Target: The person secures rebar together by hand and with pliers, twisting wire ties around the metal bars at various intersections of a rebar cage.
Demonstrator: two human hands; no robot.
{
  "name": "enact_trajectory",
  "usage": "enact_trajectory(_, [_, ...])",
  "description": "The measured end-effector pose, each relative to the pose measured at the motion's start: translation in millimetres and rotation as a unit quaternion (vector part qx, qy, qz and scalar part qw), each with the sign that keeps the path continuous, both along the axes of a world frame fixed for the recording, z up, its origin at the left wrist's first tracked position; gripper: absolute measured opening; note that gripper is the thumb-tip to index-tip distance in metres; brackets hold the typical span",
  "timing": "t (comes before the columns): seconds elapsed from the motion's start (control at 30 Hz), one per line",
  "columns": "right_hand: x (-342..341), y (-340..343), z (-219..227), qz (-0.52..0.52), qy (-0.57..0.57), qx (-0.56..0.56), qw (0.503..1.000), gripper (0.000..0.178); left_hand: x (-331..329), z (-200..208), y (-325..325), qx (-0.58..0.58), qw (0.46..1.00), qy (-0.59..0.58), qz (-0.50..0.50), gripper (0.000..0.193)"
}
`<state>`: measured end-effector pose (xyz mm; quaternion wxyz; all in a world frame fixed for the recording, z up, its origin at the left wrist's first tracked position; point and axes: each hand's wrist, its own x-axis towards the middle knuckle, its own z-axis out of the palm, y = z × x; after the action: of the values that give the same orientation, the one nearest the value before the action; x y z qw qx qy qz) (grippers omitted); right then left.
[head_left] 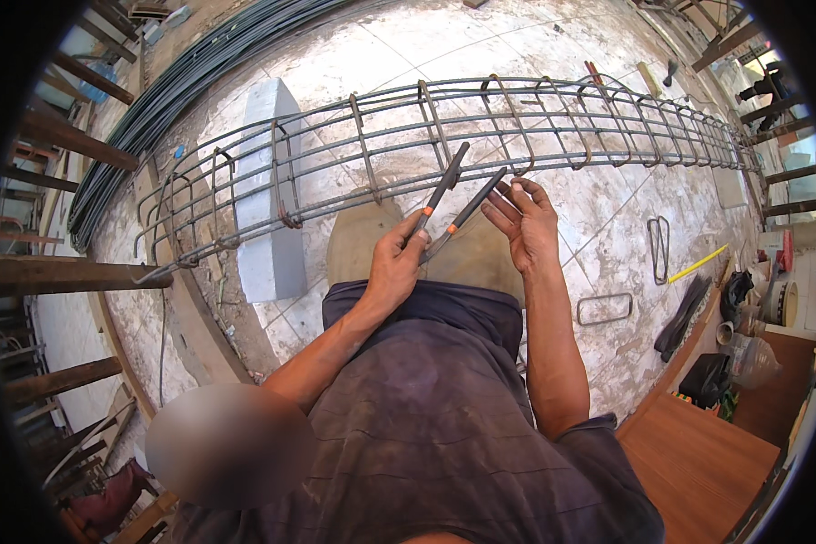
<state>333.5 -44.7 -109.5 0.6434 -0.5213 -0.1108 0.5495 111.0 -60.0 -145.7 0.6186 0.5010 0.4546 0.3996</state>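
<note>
My left hand (397, 263) is closed around the lower end of a pair of long-handled pliers (445, 189). Their two black handles with orange bands spread apart and point away from me; the jaws are mostly hidden by my hand. Palm turned up, my right hand (528, 225) has its fingers apart and slightly curled, with the fingertips right beside the end of the right handle. Whether they touch it, I cannot tell. Just beyond both hands a long rebar cage (399, 172) of straight bars and square stirrups stretches across the view.
A pale block (267, 254) supports the cage's left part. Bundled steel bars (208, 63) lie at the far left. Two loose stirrups (605, 309) and a yellow stick (698, 263) lie on the floor at right, near a brown wooden board (698, 462). Timber beams (72, 274) project from the left.
</note>
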Motion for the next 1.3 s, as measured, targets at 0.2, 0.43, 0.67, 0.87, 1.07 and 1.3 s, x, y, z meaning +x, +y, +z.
enact_trajectory(0.2, [-3,-16,-14,0.019,-0.08,-0.018,0.996,0.029,-8,-4,4,-0.044,0.999,-0.011,-0.009,0.046])
enact_trajectory(0.43, [26,-34,-7,-0.002,-0.16,-0.024,0.987,0.028,-4,-1,12,-0.032,0.995,0.001,-0.092,0.047])
enact_trajectory(0.67, [70,-104,17,-0.079,-0.219,-0.06,0.971,0.028,59,-2,24,-0.03,0.912,0.088,-0.399,0.045])
enact_trajectory(0.87, [96,-158,-3,-0.198,-0.201,-0.1,0.954,0.027,128,-34,29,0.02,0.819,0.139,-0.556,0.04])
enact_trajectory(1.07, [95,-168,-43,-0.267,-0.156,-0.114,0.944,0.027,134,-23,8,0.35,0.798,0.26,-0.416,0.033])
enact_trajectory(1.3, [88,-140,-36,-0.334,-0.142,-0.064,0.93,0.023,125,26,20,0.164,0.84,0.276,-0.437,0.028])
